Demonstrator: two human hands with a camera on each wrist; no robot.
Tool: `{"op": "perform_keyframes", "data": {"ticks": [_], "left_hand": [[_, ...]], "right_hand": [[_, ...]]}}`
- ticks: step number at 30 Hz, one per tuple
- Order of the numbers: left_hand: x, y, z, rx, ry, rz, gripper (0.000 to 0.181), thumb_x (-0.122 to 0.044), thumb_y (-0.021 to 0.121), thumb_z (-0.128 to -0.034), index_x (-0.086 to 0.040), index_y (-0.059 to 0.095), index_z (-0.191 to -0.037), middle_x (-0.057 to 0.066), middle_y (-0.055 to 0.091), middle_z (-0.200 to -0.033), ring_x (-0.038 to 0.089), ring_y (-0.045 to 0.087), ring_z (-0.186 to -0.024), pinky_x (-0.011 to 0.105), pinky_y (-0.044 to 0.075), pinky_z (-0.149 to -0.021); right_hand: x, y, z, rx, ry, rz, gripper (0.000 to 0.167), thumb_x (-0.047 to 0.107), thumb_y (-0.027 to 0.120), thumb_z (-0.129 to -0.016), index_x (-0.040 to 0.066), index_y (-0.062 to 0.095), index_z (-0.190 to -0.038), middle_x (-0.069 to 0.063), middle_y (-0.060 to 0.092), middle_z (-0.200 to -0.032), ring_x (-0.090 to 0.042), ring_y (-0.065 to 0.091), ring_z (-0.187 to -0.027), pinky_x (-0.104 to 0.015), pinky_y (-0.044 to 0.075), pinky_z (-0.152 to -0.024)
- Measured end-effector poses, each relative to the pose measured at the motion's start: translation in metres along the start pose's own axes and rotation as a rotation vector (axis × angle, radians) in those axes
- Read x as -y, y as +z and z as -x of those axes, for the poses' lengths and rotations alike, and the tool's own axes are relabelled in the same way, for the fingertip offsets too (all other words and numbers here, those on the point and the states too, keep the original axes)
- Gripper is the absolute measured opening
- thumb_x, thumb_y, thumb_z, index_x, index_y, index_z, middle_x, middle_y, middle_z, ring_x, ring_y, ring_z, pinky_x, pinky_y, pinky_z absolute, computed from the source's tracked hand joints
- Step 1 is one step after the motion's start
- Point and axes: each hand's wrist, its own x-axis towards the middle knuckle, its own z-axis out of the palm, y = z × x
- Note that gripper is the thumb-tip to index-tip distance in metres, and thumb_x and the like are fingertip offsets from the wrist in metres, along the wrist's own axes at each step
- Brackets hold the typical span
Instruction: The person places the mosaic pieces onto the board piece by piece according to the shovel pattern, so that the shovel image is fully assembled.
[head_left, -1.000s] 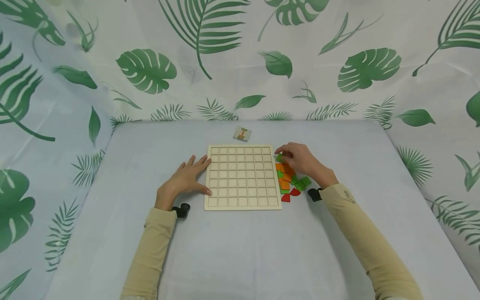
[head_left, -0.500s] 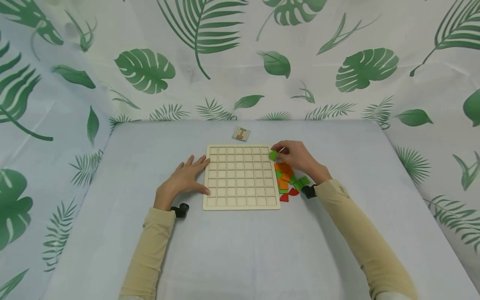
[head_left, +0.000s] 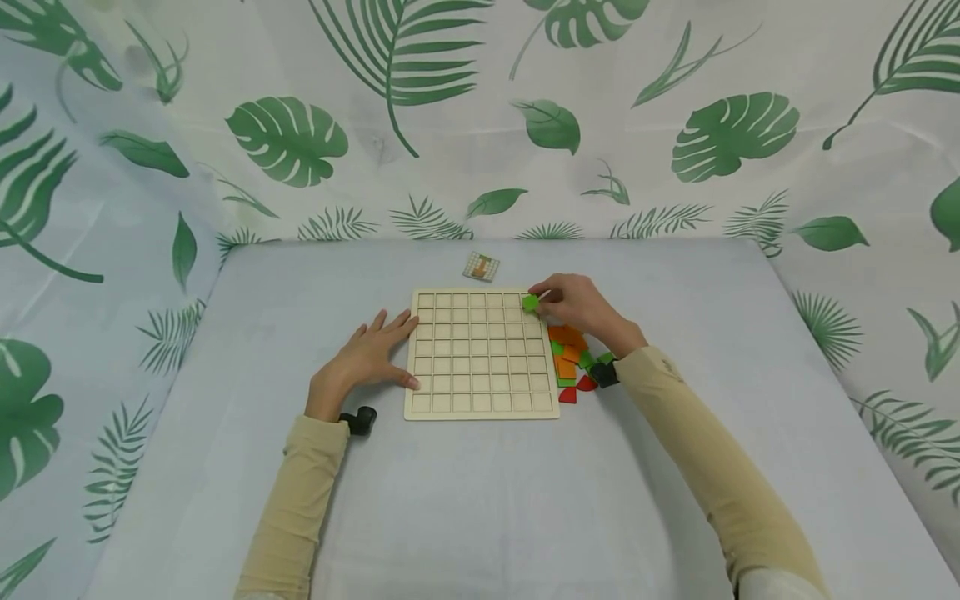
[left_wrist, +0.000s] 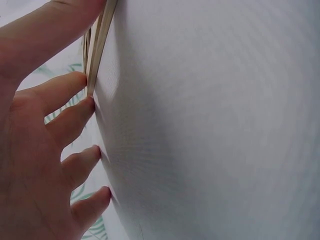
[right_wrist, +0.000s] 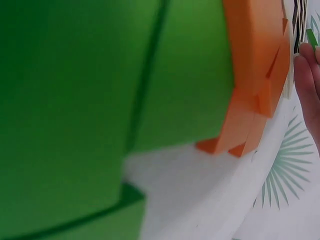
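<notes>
A pale wooden grid board [head_left: 482, 358] with square recesses lies flat on the table. My left hand [head_left: 367, 358] rests at its left edge with fingers spread; in the left wrist view the thumb and fingertips [left_wrist: 86, 80] touch the board's side. Over the board's top right corner, my right hand [head_left: 581, 304] pinches a small green tile [head_left: 531, 302] between thumb and fingers. The right wrist view shows only part of this hand [right_wrist: 309, 85] at the right edge, with a sliver of the green tile [right_wrist: 311, 37].
Right of the board lies a loose pile of orange tiles [head_left: 566, 367], green tiles and red quarter-round pieces [head_left: 568, 395]. A small patterned card [head_left: 482, 267] lies behind the board. Leaf-printed cloth [head_left: 555, 125] hangs at the back and sides of the table.
My right hand has lifted the green tile from beside the board and carried it left over the top right corner. My left hand has stayed at the board's edge.
</notes>
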Motion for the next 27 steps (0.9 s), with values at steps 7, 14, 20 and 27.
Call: {"op": "perform_keyframes", "data": {"ticks": [7,14,20,27], "left_hand": [[0.001,0.0,0.0,-0.004,-0.008,-0.006,0.115,-0.041,0.089,-0.0786,-0.014,0.019,-0.166,0.009,0.008,-0.174,0.04,-0.004,-0.16,0.061,0.0,-0.129],[0.0,0.0,0.002,0.004,-0.013,-0.005,0.116,-0.041,0.089,-0.0787,-0.014,0.018,-0.166,0.009,0.008,-0.174,0.04,-0.004,-0.16,0.06,0.0,-0.129],[0.0,0.0,0.001,0.005,-0.009,-0.016,0.115,-0.042,0.088,-0.0791,-0.015,0.018,-0.167,0.009,0.008,-0.174,0.04,-0.004,-0.16,0.061,0.0,-0.129],[0.0,0.0,0.0,0.005,-0.002,0.002,0.115,-0.042,0.089,-0.0788,-0.014,0.019,-0.166,0.009,0.008,-0.174,0.04,-0.005,-0.16,0.06,0.0,-0.129]], "right_hand": [[0.006,0.003,-0.011,0.004,-0.057,0.032,0.033,0.013,0.069,-0.099,0.003,0.071,-0.13,-0.017,0.068,-0.128,-0.033,0.068,-0.114,-0.049,0.057,-0.099],[0.014,0.007,-0.021,0.031,-0.086,0.035,0.034,0.015,0.071,-0.098,0.002,0.071,-0.13,-0.019,0.07,-0.126,-0.034,0.068,-0.113,-0.049,0.056,-0.1],[0.019,0.011,-0.03,0.041,-0.119,0.028,0.034,0.015,0.071,-0.098,0.0,0.071,-0.129,-0.019,0.071,-0.125,-0.033,0.068,-0.112,-0.048,0.056,-0.099],[0.025,0.016,-0.037,0.05,-0.15,0.042,0.033,0.014,0.071,-0.098,-0.001,0.071,-0.128,-0.018,0.07,-0.125,-0.032,0.066,-0.113,-0.046,0.056,-0.099]]}}
